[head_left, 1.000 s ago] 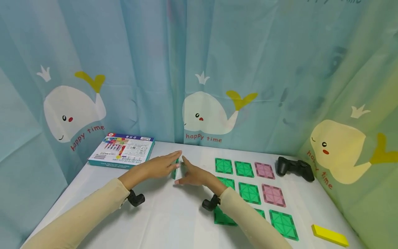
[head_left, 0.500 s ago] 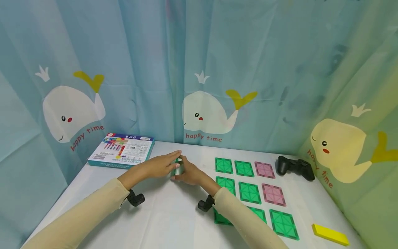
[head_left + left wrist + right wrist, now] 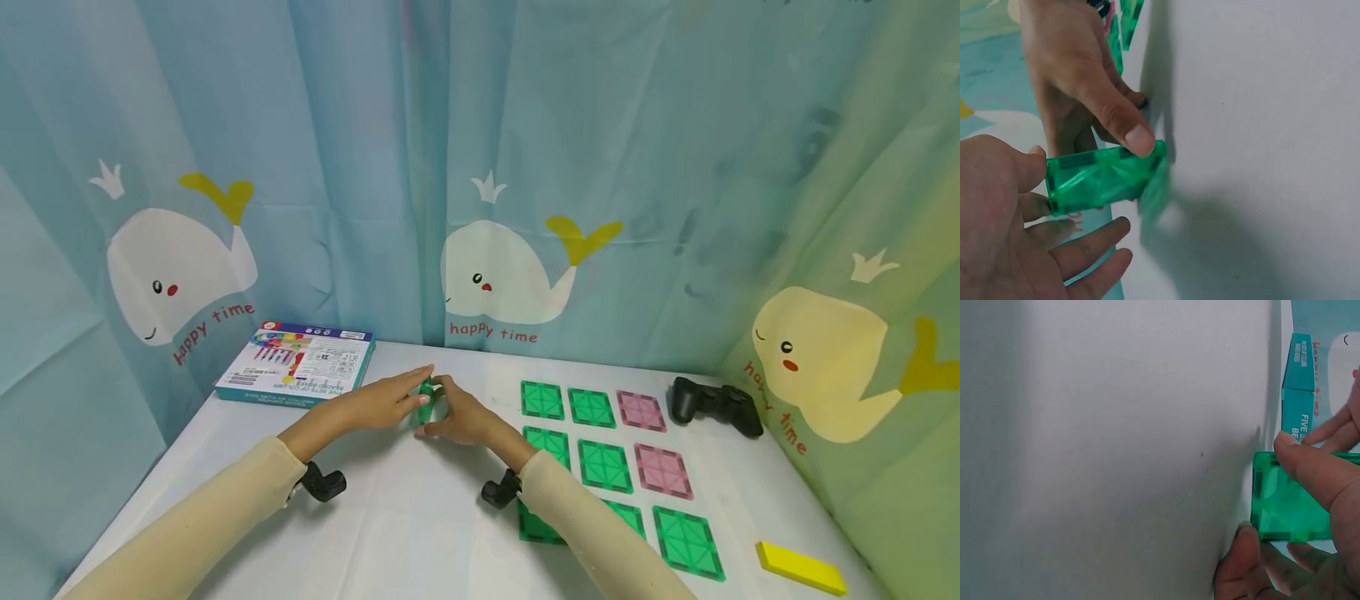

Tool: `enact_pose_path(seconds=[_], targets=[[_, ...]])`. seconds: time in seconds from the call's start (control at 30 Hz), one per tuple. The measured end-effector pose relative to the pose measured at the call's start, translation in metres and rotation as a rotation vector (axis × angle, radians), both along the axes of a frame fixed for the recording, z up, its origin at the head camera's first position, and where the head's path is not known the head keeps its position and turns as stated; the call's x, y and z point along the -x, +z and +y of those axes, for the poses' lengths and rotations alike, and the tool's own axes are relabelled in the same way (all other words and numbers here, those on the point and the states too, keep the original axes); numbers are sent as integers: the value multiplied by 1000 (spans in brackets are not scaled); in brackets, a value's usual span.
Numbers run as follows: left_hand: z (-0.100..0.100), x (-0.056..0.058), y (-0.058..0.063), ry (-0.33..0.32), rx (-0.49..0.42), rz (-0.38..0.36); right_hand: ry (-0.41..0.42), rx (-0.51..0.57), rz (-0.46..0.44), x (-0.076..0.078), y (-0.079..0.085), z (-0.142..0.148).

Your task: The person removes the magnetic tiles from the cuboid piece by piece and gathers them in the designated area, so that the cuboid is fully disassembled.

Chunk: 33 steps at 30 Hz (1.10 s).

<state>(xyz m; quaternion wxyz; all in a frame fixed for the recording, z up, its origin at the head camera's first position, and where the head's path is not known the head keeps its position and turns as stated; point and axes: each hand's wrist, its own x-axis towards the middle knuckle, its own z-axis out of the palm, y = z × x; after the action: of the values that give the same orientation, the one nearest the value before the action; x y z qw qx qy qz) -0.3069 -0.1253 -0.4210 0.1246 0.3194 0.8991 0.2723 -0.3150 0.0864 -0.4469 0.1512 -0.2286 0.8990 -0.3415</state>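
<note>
Between my two hands a green translucent magnetic tile (image 3: 426, 403) stands on edge over the white table. My left hand (image 3: 375, 403) pinches its upper edge with thumb and index finger; the other fingers spread loosely in the left wrist view. From the other side my right hand (image 3: 463, 417) grips the same tile (image 3: 1291, 500), its thumb (image 3: 1310, 472) across the face and fingers beneath. In the left wrist view the right thumb presses near the lower end of the tile (image 3: 1097, 178), by its green tinted shadow on the cloth.
Right of the hands lie rows of flat tiles, several green (image 3: 604, 465) and two pink (image 3: 663, 471), partly under the right sleeve. A black game controller (image 3: 715, 406) and a yellow block (image 3: 801, 568) sit farther right. A printed box (image 3: 296, 364) lies at the back left.
My right hand has moved in towards the left hand and closed round the tile. The tile's pale glare has given way to green. My left hand has barely shifted.
</note>
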Motion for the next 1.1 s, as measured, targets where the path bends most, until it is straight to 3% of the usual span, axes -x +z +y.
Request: enact_pose_path(seconds=[0.27, 0.4, 0.6, 0.83, 1.1], targets=[[-14, -2, -11, 90, -42, -48, -32, -66, 26, -1, 3, 5], [-17, -7, -19, 150, 61, -35, -48, -99, 29, -2, 5, 11], [-17, -18, -23, 176, 199, -24, -62, -124, 56, -1, 8, 26], [-19, -23, -27, 194, 235, -1, -81, -93, 51, -8, 15, 64], [-20, -26, -31, 187, 220, 17, -100, -35, 45, -37, 29, 126]])
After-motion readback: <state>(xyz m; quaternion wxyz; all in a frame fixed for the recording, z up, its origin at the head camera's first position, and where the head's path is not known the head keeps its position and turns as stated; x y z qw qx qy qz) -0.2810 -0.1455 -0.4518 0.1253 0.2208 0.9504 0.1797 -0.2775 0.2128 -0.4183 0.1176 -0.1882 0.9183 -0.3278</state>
